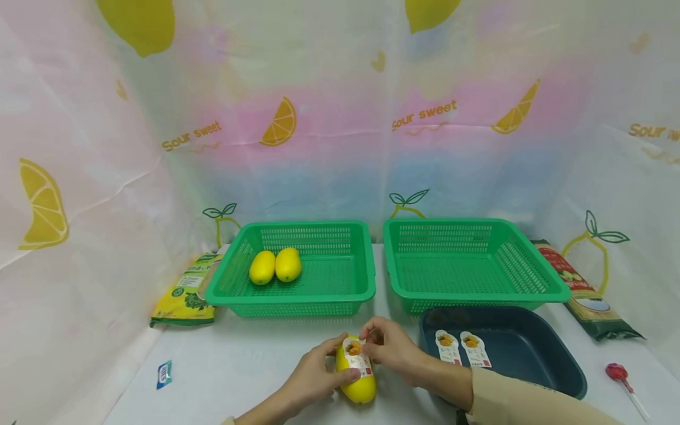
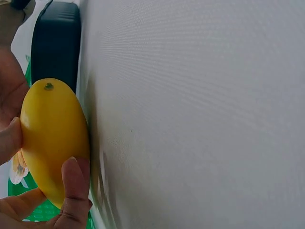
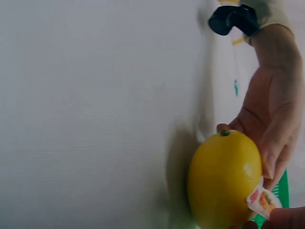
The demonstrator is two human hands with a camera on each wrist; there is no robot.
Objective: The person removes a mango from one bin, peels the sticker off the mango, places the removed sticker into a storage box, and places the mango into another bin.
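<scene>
A smooth yellow oval fruit [image 1: 360, 391] lies on the white table, a small stem scar at one end in both wrist views. My left hand [image 1: 317, 367] grips it from the left, with the thumb across its near side. On its upper face sits a white sticker [image 1: 353, 349] with a food picture and a red mark. From the right, my right hand [image 1: 397, 353] pinches the edge of that sticker. In the right wrist view part of the sticker [image 3: 261, 199] stands off the fruit's skin, beside the right thumb.
Two similar yellow fruits [image 1: 288, 264] sit in the left green basket [image 1: 292, 299]. Beside it stands another green basket [image 1: 478, 296]. A dark tray [image 1: 523, 348] with two stickers [image 1: 474, 348] is at the right. Around lie food bags [image 1: 186, 295], a lollipop [image 1: 616, 371] and a small packet [image 1: 164, 375].
</scene>
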